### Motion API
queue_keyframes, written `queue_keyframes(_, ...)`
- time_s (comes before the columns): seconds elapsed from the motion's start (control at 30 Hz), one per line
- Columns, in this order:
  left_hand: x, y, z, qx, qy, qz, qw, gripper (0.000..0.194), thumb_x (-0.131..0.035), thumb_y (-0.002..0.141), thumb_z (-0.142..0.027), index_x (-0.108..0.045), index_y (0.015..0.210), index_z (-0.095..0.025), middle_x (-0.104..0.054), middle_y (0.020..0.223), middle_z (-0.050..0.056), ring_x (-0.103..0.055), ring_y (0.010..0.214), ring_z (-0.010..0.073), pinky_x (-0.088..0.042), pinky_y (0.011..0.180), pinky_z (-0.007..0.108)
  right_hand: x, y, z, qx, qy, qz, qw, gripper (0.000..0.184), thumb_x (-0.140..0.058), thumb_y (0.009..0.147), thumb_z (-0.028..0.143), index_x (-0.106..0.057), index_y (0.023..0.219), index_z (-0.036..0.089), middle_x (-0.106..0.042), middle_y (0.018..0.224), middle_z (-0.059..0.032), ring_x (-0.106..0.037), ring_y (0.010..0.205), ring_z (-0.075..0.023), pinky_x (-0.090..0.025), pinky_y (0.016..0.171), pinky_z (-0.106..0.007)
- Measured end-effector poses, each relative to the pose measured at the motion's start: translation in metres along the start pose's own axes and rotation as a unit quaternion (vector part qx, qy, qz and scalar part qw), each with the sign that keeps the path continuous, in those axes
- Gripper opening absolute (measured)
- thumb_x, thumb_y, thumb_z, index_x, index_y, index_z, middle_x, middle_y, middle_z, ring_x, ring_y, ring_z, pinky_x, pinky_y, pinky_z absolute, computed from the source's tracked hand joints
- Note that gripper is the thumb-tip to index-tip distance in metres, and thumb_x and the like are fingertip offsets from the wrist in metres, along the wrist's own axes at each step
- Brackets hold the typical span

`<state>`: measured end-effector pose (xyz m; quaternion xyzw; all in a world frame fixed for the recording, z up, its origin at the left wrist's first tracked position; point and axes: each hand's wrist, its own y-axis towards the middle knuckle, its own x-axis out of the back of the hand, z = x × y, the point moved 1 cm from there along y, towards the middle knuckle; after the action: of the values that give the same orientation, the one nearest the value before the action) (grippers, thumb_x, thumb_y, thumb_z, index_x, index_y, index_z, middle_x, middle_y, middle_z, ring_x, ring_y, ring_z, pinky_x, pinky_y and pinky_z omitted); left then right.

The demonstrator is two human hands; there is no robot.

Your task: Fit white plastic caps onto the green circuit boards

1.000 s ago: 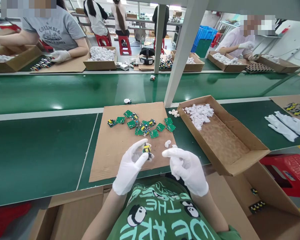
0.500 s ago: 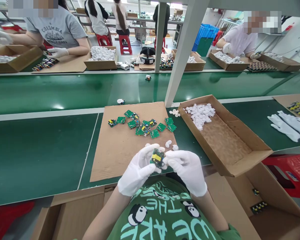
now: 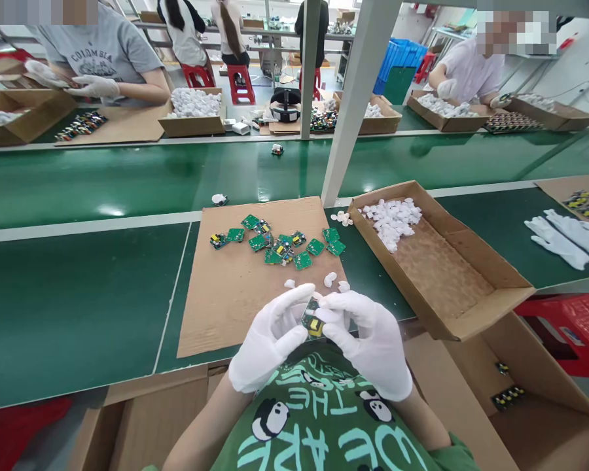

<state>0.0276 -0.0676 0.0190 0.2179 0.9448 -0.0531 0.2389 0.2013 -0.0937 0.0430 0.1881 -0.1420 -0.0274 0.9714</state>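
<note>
Between my two gloved hands is a small green circuit board (image 3: 313,318) with a yellow component on it, held above the table's front edge. The fingers of my left hand (image 3: 275,337) close on its left side. My right hand (image 3: 366,337) grips the board's right side with thumb and fingertips; the fingers hide part of it. Beyond the hands, several green circuit boards (image 3: 303,260) lie in a loose cluster on a cardboard sheet (image 3: 216,288). A few small white plastic pieces (image 3: 330,279) rest near my fingertips.
Right of the sheet stands a cardboard tray (image 3: 451,281) holding white pieces (image 3: 392,219). White gloves (image 3: 559,242) lie farther right. A metal post (image 3: 341,137) rises behind the sheet. Past it runs a green conveyor (image 3: 167,176) carrying small parts, with co-workers seated on the far side.
The board in my hands has been turned, and my right hand covers more of it. A white piece now shows on the sheet by my left fingertips. Parts on the conveyor shifted left.
</note>
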Motion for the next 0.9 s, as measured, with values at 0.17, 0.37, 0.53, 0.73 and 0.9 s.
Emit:
queue_keyframes(0.17,0.004,-0.001,-0.002,-0.008,0.028,-0.001,1.000,0.040,-0.073,0.083,-0.022,-0.069,0.123,-0.027,-0.070,0.127,0.010,-0.063,0.122,0.0290,-0.054,0.100,0.037,0.007,0.005,0.009,0.048,0.001,0.027,0.998,0.022,-0.069,0.082,0.012,-0.072,0.094,0.030,-0.069,0.105,-0.0025,-0.069,0.095,-0.0181,-0.058,0.088,-0.036)
queue_keyframes(0.37,0.001,0.001,-0.003,-0.022,0.031,0.001,0.999,0.038,-0.074,0.081,-0.019,-0.070,0.118,-0.028,-0.072,0.122,0.009,-0.068,0.111,0.0256,-0.056,0.095,0.036,0.004,0.001,0.010,-0.115,0.152,0.025,0.981,0.019,-0.069,0.088,0.018,-0.066,0.104,0.027,-0.074,0.092,-0.0001,-0.075,0.077,-0.0151,-0.063,0.073,-0.029)
queue_keyframes(0.53,0.000,0.001,-0.005,-0.060,0.090,-0.008,0.994,0.038,-0.075,0.078,-0.016,-0.072,0.115,-0.023,-0.071,0.119,0.010,-0.066,0.112,0.0263,-0.055,0.097,0.036,0.005,0.004,0.011,-0.128,0.106,0.005,0.986,0.012,-0.072,0.086,0.022,-0.067,0.097,0.024,-0.076,0.091,-0.0024,-0.075,0.078,-0.0170,-0.063,0.075,-0.030)
queue_keyframes(0.73,-0.007,0.003,0.004,-0.099,0.079,-0.025,0.992,0.042,-0.075,0.077,-0.013,-0.070,0.116,-0.027,-0.065,0.127,0.009,-0.064,0.115,0.0243,-0.055,0.097,0.034,-0.007,0.001,0.002,-0.093,0.136,-0.051,0.985,0.014,-0.073,0.085,0.017,-0.064,0.091,0.025,-0.075,0.092,0.0014,-0.074,0.075,-0.0161,-0.061,0.072,-0.031)
queue_keyframes(0.9,-0.012,0.004,0.007,-0.157,0.070,-0.037,0.984,0.045,-0.074,0.081,-0.016,-0.066,0.122,-0.031,-0.053,0.143,0.009,-0.056,0.128,0.0256,-0.049,0.104,0.034,-0.014,-0.002,-0.011,0.048,0.088,-0.036,0.994,0.027,-0.079,0.080,0.022,-0.062,0.100,0.027,-0.075,0.089,0.0001,-0.067,0.107,-0.0229,-0.047,0.105,-0.047)
